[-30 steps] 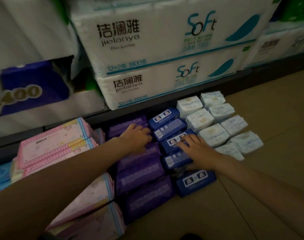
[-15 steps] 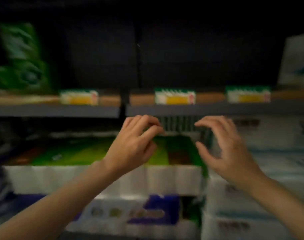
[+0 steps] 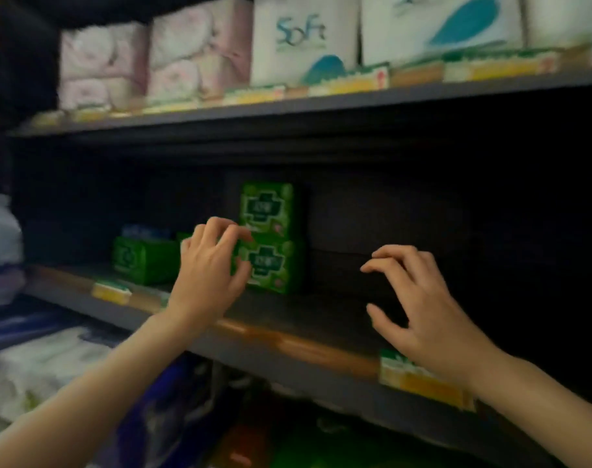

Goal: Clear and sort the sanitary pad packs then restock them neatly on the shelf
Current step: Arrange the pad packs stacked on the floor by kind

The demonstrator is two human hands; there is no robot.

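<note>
Two green sanitary pad packs [image 3: 271,238] stand stacked one on the other in the middle of a dark shelf [image 3: 287,344]. Another green pack [image 3: 142,261] lies to their left, with a blue pack [image 3: 146,231] behind it. My left hand [image 3: 208,268] is raised in front of the stack's left edge, fingers loosely curled, thumb over the lower pack; it holds nothing that I can see. My right hand [image 3: 423,309] hovers over the dark bare stretch of shelf to the right, fingers loosely curled and holding nothing.
The shelf above carries pink tissue bundles [image 3: 105,62] and white "Soft" paper packs [image 3: 301,38]. Yellow-green price labels [image 3: 419,380] line the shelf edges. Below left lie white tissue packs [image 3: 44,366] and dark blue packs [image 3: 173,400]. The view is blurred.
My view swung up from the sorted packs on the floor to the shelves. Both hands left the floor packs and rose, holding nothing, to the shelf with the green packs.
</note>
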